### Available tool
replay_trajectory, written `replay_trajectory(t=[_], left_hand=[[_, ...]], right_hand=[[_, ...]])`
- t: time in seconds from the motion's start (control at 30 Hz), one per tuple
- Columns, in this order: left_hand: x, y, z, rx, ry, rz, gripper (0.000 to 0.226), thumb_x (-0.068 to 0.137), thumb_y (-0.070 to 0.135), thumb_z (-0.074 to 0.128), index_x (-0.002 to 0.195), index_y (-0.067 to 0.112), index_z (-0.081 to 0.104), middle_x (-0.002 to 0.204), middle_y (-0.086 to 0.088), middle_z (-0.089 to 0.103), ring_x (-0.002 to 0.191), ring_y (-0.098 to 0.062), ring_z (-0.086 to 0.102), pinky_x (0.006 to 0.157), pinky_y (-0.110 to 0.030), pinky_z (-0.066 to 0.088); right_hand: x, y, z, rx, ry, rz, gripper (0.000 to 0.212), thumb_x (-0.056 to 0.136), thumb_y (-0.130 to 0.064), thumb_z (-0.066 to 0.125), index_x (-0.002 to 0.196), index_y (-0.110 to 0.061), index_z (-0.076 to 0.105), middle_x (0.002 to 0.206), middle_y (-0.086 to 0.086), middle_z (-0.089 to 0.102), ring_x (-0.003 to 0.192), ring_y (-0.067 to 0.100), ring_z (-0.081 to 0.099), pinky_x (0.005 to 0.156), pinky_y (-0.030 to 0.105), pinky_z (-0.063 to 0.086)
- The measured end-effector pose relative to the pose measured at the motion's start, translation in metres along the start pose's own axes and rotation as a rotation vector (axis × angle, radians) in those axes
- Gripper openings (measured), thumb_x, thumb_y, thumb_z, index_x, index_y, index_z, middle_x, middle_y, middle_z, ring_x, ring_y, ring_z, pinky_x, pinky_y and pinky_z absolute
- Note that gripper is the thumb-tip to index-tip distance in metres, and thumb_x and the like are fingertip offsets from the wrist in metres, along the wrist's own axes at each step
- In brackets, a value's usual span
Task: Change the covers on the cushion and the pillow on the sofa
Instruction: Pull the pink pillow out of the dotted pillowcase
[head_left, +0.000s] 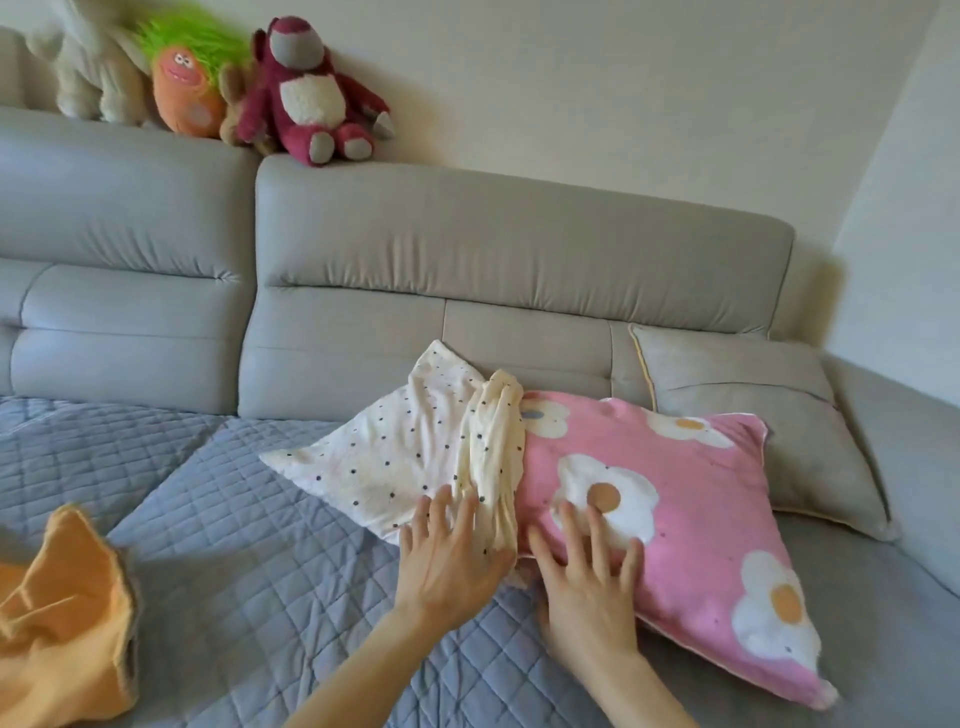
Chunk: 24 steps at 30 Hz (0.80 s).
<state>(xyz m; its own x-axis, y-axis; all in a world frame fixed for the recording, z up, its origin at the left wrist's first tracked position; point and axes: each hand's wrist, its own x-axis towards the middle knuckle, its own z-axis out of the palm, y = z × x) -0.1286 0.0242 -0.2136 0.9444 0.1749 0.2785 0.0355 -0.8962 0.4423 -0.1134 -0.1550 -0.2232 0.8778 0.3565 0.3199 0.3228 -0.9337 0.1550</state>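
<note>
Under the left hand (452, 551), fingers straight and spread: bunched cream fabric cover with dark dots (395, 452). Under the right hand (587, 577), fingers likewise apart, pressing flat: pink pillow with white flowers (691, 493). Beyond those fingertips, a plain grey square cushion (753, 405) against the grey sofa (519, 249). Far left of both hands, crumpled orange cloth (62, 613).

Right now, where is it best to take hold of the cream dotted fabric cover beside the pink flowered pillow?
Probably at the gathered ridge of the cream dotted fabric cover, where it meets the pink flowered pillow. Come from the near side, by the left hand: those folds stand up thick, the rest lies flat.
</note>
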Motion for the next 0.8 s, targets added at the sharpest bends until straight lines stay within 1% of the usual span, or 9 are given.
replay_trajectory(t=[0.1, 0.2, 0.27, 0.37, 0.43, 0.53, 0.63, 0.7, 0.8], left_hand=[[-0.005, 0.012, 0.014, 0.004, -0.031, -0.050, 0.110, 0.074, 0.087, 0.038, 0.154, 0.027, -0.006, 0.164, -0.006, -0.010, 0.150, -0.035, -0.011, 0.117, -0.061, 0.010], [-0.005, 0.016, 0.020, 0.008, -0.024, -0.092, 0.116, 0.068, 0.093, 0.037, 0.152, 0.026, -0.006, 0.162, -0.005, -0.012, 0.149, -0.036, -0.014, 0.113, -0.066, 0.007], [-0.002, 0.018, 0.018, 0.028, -0.004, -0.092, 0.100, 0.077, 0.075, 0.051, 0.148, 0.025, 0.001, 0.161, -0.010, -0.004, 0.149, -0.039, -0.006, 0.112, -0.067, 0.013], [0.006, 0.023, 0.004, 0.102, 0.048, -0.074, 0.079, 0.081, 0.039, 0.062, 0.139, 0.028, 0.010, 0.157, -0.010, 0.014, 0.144, -0.040, 0.016, 0.109, -0.064, 0.024], [0.016, 0.020, -0.017, 0.028, 0.165, -0.112, 0.065, 0.074, 0.023, 0.060, 0.132, 0.029, 0.031, 0.143, -0.005, 0.035, 0.130, -0.036, 0.035, 0.103, -0.056, 0.031], [0.035, 0.002, -0.065, -0.096, 0.349, -0.174, 0.035, 0.066, 0.010, 0.058, 0.098, 0.021, 0.060, 0.120, -0.002, 0.055, 0.113, -0.030, 0.042, 0.094, -0.045, 0.029], [0.043, -0.032, -0.106, -0.065, 0.424, -0.221, 0.021, 0.067, 0.006, 0.056, 0.082, 0.020, 0.061, 0.100, -0.002, 0.063, 0.105, -0.030, 0.049, 0.083, -0.040, 0.026], [0.030, -0.056, -0.112, -0.095, 0.354, -0.345, 0.020, 0.069, 0.006, 0.052, 0.080, 0.021, 0.058, 0.086, -0.003, 0.064, 0.094, -0.031, 0.057, 0.080, -0.039, 0.026], [-0.016, -0.087, -0.089, 0.080, -0.012, -0.393, 0.004, 0.077, 0.019, 0.057, 0.079, 0.021, 0.054, 0.088, -0.005, 0.064, 0.088, -0.030, 0.062, 0.081, -0.038, 0.035]], right_hand=[[0.012, 0.000, -0.005, 0.003, -0.009, 0.036, 0.064, 0.062, -0.016, 0.075, 0.123, -0.031, 0.066, 0.138, 0.012, 0.056, 0.123, 0.041, 0.054, 0.092, 0.070, 0.033], [0.021, 0.003, -0.017, 0.004, -0.004, 0.026, 0.060, 0.062, -0.008, 0.076, 0.116, -0.032, 0.067, 0.116, 0.003, 0.063, 0.101, 0.038, 0.057, 0.073, 0.055, 0.046], [0.028, 0.012, -0.027, 0.040, 0.024, -0.039, 0.059, 0.062, 0.002, 0.071, 0.111, -0.030, 0.068, 0.105, -0.001, 0.062, 0.092, 0.039, 0.056, 0.062, 0.047, 0.049], [0.035, 0.025, -0.053, 0.154, 0.126, -0.072, 0.057, 0.069, 0.009, 0.061, 0.110, -0.029, 0.073, 0.104, -0.002, 0.062, 0.088, 0.037, 0.054, 0.061, 0.043, 0.049], [0.035, 0.027, -0.075, 0.252, 0.228, -0.082, 0.057, 0.067, 0.010, 0.063, 0.106, -0.029, 0.075, 0.101, -0.004, 0.061, 0.086, 0.031, 0.054, 0.059, 0.041, 0.049], [0.021, 0.028, -0.106, 0.366, 0.391, -0.124, 0.056, 0.058, 0.008, 0.077, 0.101, -0.028, 0.077, 0.099, -0.008, 0.060, 0.084, 0.024, 0.057, 0.058, 0.038, 0.053], [-0.014, 0.032, -0.114, 0.390, 0.475, -0.180, 0.058, 0.049, 0.010, 0.078, 0.096, -0.025, 0.077, 0.094, -0.010, 0.061, 0.079, 0.020, 0.058, 0.058, 0.032, 0.051], [-0.045, 0.026, -0.098, 0.366, 0.399, -0.259, 0.055, 0.050, 0.008, 0.069, 0.094, -0.026, 0.075, 0.092, -0.012, 0.059, 0.076, 0.018, 0.056, 0.059, 0.029, 0.044], [-0.084, 0.007, -0.059, 0.337, 0.082, -0.340, 0.051, 0.047, -0.009, 0.059, 0.089, -0.036, 0.070, 0.088, -0.018, 0.053, 0.074, 0.013, 0.060, 0.058, 0.028, 0.045]])
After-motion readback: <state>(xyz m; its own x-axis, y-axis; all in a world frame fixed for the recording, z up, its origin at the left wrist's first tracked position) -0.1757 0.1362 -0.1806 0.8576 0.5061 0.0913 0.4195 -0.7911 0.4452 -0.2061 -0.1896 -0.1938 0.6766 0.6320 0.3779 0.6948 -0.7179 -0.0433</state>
